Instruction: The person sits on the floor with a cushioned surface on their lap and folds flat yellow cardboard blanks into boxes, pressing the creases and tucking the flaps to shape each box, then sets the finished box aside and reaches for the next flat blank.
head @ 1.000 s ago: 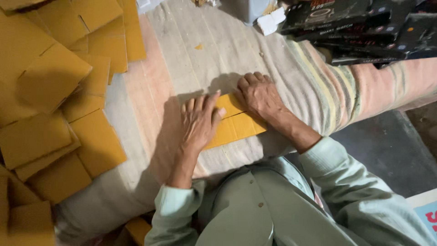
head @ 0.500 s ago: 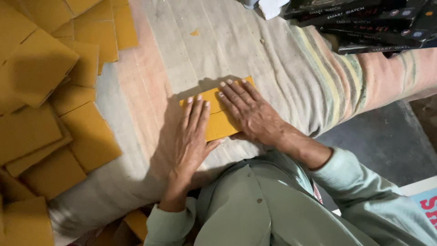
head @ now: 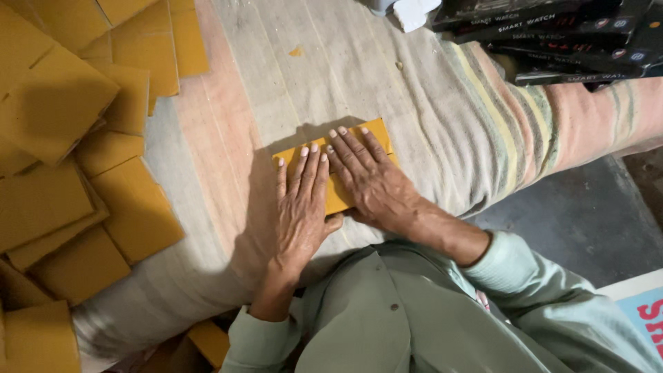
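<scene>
Looking down from the head camera: nearest the lens, pale green sleeves (head: 525,290) and the front of a green shirt fill the bottom of the view. A yellow piece (head: 207,338) pokes out below the edge of the work surface, just left of the left elbow.

Beyond the sleeves, both hands lie flat, palms down, side by side on a yellow cardboard piece (head: 369,131). Left hand (head: 302,207) has fingers straight and slightly spread, fingertips near the card's far left corner, thumb tucked against the card's near edge. Right hand (head: 369,179) overlaps the card's middle, fingers extended toward its far edge. Neither hand is clenched or gripping; both press down with open palms. The inner edges of the two hands touch.

The card lies tilted on a striped cloth (head: 359,62) covering a padded surface, roughly at its centre, casting a shadow on its left side.

To the left, a loose heap of flat yellow cardboard sheets (head: 62,173) spreads over the cloth's edge, well apart from the hands.

Farthest off, upper right, a stack of dark flat boxes (head: 552,34) rests on the cloth; a small white object (head: 414,12) sits beside it. Dark floor (head: 587,221) shows at right.
</scene>
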A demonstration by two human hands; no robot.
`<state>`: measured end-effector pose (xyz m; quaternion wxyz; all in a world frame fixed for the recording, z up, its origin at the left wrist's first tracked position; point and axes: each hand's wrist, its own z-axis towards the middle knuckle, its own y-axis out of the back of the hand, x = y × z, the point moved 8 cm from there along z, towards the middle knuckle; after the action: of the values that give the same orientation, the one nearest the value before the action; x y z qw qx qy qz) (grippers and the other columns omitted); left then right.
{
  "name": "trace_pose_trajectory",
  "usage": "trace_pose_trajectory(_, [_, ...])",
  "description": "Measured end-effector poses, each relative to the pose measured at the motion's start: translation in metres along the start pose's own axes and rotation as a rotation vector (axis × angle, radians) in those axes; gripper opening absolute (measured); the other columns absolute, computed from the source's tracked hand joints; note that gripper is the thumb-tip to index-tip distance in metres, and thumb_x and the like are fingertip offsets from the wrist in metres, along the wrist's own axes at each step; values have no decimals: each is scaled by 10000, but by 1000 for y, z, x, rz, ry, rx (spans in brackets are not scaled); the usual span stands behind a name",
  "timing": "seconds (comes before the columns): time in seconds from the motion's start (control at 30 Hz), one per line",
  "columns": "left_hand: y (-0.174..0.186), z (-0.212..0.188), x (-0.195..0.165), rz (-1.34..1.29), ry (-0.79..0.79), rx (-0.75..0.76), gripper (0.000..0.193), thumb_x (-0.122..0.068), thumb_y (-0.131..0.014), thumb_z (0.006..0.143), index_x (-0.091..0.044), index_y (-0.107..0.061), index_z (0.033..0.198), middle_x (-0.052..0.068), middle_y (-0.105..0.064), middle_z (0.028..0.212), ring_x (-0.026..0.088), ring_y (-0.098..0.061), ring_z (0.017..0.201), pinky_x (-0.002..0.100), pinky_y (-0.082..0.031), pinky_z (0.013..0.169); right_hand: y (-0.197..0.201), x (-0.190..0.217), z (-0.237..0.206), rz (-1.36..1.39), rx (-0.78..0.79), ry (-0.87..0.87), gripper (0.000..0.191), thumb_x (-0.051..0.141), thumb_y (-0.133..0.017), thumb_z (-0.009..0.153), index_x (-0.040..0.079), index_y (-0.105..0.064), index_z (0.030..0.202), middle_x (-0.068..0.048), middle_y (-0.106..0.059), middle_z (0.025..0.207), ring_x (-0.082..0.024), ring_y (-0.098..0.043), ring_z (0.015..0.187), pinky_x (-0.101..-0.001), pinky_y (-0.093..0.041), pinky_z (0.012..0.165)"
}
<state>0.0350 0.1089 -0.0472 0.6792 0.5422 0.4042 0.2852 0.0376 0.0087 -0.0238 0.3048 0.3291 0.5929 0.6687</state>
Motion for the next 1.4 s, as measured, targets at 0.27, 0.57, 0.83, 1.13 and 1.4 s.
trace_pose_trajectory(0.27, [16,-14,15,-37,-17,-114,1079,-482,-806,739,58,-318,1536,212,-300,1635,339,-220,1543,617,-80,1255,9,-27,-17,-169,-37,-46,930,420,-703,844,-45,-341,1563,-227,-301,1636,-341,-250,1553,-531,-128,1271])
trace_pose_trajectory(0.57, [-1,-7,1,-13,-104,-43,962,-493,-688,888,48,-289,1576,194,-251,1671,307,-165,1585,586,-76,1293,1,-8,-7,39,-2,87,938,493,-629,876,-103,-320,1532,-291,-264,1635,-388,-202,1555,-519,-130,1277])
trace_pose_trajectory(0.83, [-10,0,24,-114,114,-66,746,-443,-461,1049,16,-257,1600,223,-176,1691,401,-94,1560,598,-47,1235,3,-34,-5,113,-47,-123,827,511,-466,1000,-109,-310,1525,-314,-288,1601,-424,-186,1523,-545,-100,1234])
trace_pose_trajectory(1.13, [-6,34,46,-71,351,-110,561,-409,-379,1083,-166,-368,1588,165,-276,1675,405,-167,1566,670,-151,1232,-1,-50,23,37,-161,-253,696,425,-450,1017,-30,-429,1542,-288,-346,1603,-453,-239,1510,-606,-91,1227])
trace_pose_trajectory(1.4, [-5,23,42,38,429,-150,637,-405,-410,1059,-68,-319,1592,263,-167,1667,465,-93,1531,682,-31,1185,3,-43,20,-94,-240,-330,654,469,-464,1070,21,-473,1547,-320,-331,1639,-500,-212,1553,-667,-56,1242])
